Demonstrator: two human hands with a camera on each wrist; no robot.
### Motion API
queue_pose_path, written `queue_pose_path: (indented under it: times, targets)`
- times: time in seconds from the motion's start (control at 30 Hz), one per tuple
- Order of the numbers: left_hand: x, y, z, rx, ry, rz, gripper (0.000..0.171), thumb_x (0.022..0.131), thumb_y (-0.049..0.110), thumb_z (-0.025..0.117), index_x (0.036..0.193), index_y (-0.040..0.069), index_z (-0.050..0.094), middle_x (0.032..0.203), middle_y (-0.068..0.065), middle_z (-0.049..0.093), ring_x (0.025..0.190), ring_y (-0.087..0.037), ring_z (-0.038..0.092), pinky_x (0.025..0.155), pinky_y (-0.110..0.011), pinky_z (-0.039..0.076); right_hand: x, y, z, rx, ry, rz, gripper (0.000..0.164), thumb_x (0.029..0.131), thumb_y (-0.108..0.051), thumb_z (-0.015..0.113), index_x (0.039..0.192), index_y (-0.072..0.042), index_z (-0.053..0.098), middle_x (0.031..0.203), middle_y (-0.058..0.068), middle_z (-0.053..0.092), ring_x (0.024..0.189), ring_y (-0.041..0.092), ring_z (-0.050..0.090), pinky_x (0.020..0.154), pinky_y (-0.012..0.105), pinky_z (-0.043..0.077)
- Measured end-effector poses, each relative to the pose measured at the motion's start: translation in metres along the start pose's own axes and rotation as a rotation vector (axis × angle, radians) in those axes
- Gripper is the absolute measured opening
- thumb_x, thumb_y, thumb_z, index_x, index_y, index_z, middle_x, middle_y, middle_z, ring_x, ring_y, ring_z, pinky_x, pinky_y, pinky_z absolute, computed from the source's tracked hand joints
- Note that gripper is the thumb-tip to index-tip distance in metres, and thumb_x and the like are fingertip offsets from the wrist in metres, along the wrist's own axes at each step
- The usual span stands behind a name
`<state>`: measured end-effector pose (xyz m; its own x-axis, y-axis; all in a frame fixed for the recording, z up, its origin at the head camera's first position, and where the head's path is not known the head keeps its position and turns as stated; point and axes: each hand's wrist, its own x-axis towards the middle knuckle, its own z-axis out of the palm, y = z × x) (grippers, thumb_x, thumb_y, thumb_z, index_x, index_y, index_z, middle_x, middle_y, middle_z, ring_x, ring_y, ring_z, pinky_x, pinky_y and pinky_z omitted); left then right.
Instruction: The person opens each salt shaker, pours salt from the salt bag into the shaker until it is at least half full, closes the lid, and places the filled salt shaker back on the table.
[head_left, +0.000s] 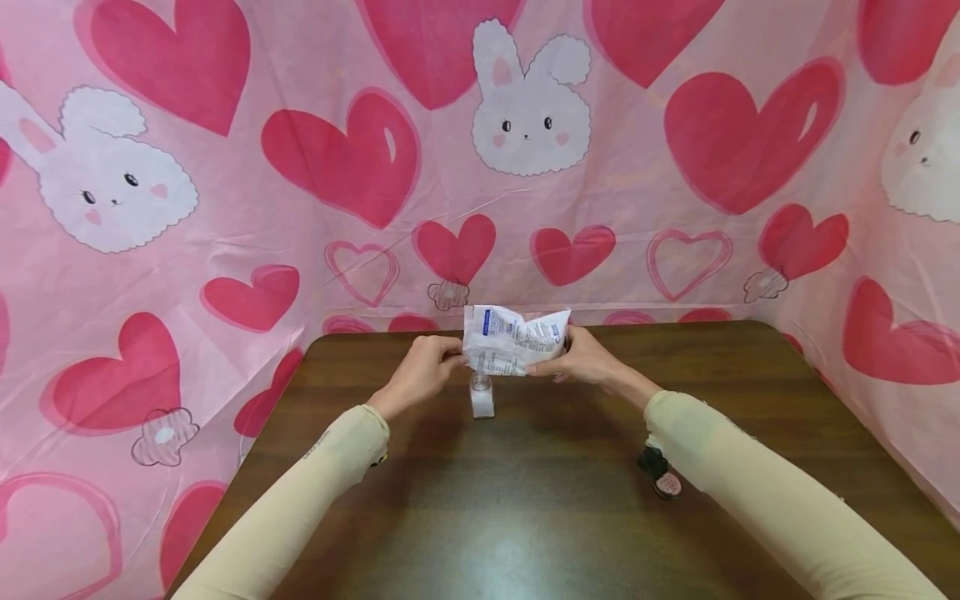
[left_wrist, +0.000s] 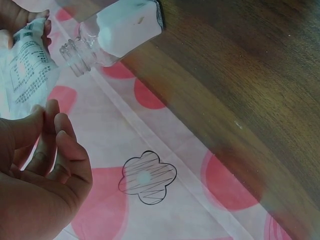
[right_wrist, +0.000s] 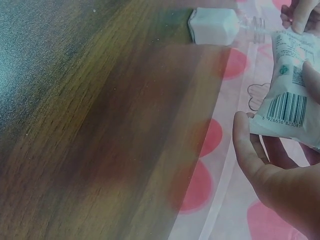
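A white printed plastic packet (head_left: 517,340) is held up above the table, tilted on its side, with a barcode showing in the right wrist view. My right hand (head_left: 588,358) grips its right end, thumb on the near face. At the opposite end, the thumb and fingers of my left hand (head_left: 420,367) pinch the packet's corner. Directly under that corner stands a small clear glass bottle (head_left: 482,402) with a threaded, uncapped neck, mostly filled with white powder. A thin whitish stream (left_wrist: 61,65) runs between packet and bottle mouth in the left wrist view.
Near my right forearm, a small dark and pink item (head_left: 663,477) with a dotted pink face lies on the brown wooden table (head_left: 480,517). A pink cloth (head_left: 525,200) printed with hearts and rabbits hangs behind the table and along its sides.
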<state>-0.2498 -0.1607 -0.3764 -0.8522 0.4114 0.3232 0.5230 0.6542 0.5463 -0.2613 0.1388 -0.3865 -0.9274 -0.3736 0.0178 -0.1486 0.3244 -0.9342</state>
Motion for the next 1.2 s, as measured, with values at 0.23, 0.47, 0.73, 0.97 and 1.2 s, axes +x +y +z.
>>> queue_pose_path:
  times: [0.23, 0.47, 0.73, 0.97, 1.2]
  targets:
    - [-0.0011, 0.0018, -0.0002, 0.013, 0.016, 0.007, 0.005, 0.096, 0.001, 0.076, 0.096, 0.005, 0.078, 0.080, -0.001, 0.067, 0.070, -0.017, 0.052, 0.064, -0.032, 0.045, -0.0019, -0.0017, 0.0005, -0.010, 0.000, -0.003, 0.052, 0.083, -0.019, 0.092, 0.124, -0.003, 0.066, 0.109, 0.012, 0.075, 0.092, 0.039, 0.070, 0.071, 0.043, 0.061]
    - [-0.0005, 0.0026, 0.0006, 0.015, 0.016, 0.004, 0.006, 0.096, 0.000, 0.075, 0.095, 0.006, 0.078, 0.079, 0.000, 0.066, 0.070, -0.017, 0.052, 0.064, -0.032, 0.045, -0.0020, -0.0002, 0.0004, -0.002, 0.001, -0.002, 0.052, 0.082, -0.019, 0.093, 0.124, -0.003, 0.065, 0.109, 0.012, 0.075, 0.088, 0.030, 0.070, 0.072, 0.044, 0.061]
    - [-0.0005, 0.0018, 0.0012, 0.015, 0.015, 0.007, 0.007, 0.096, -0.001, 0.075, 0.095, 0.005, 0.078, 0.080, -0.003, 0.067, 0.071, -0.018, 0.052, 0.064, -0.032, 0.045, -0.0010, 0.0028, -0.0005, -0.002, -0.002, -0.004, 0.052, 0.083, -0.019, 0.092, 0.124, -0.003, 0.065, 0.110, 0.012, 0.075, 0.092, 0.038, 0.070, 0.071, 0.042, 0.060]
    - [-0.0012, 0.0012, 0.0007, 0.019, 0.019, 0.002, 0.007, 0.096, 0.000, 0.075, 0.095, 0.005, 0.078, 0.080, -0.002, 0.067, 0.070, -0.017, 0.052, 0.063, -0.032, 0.044, -0.0017, -0.0002, 0.0005, -0.001, -0.007, -0.008, 0.051, 0.083, -0.019, 0.092, 0.124, -0.002, 0.066, 0.108, 0.012, 0.075, 0.092, 0.036, 0.071, 0.071, 0.042, 0.060]
    - [-0.0021, 0.0022, 0.0009, 0.012, 0.020, 0.017, 0.006, 0.096, 0.000, 0.075, 0.097, 0.004, 0.078, 0.082, -0.003, 0.069, 0.071, -0.018, 0.053, 0.065, -0.032, 0.046, -0.0008, 0.0011, 0.0006, 0.003, -0.003, -0.012, 0.050, 0.082, -0.018, 0.093, 0.122, -0.003, 0.067, 0.107, 0.012, 0.076, 0.088, 0.030, 0.071, 0.070, 0.043, 0.061]
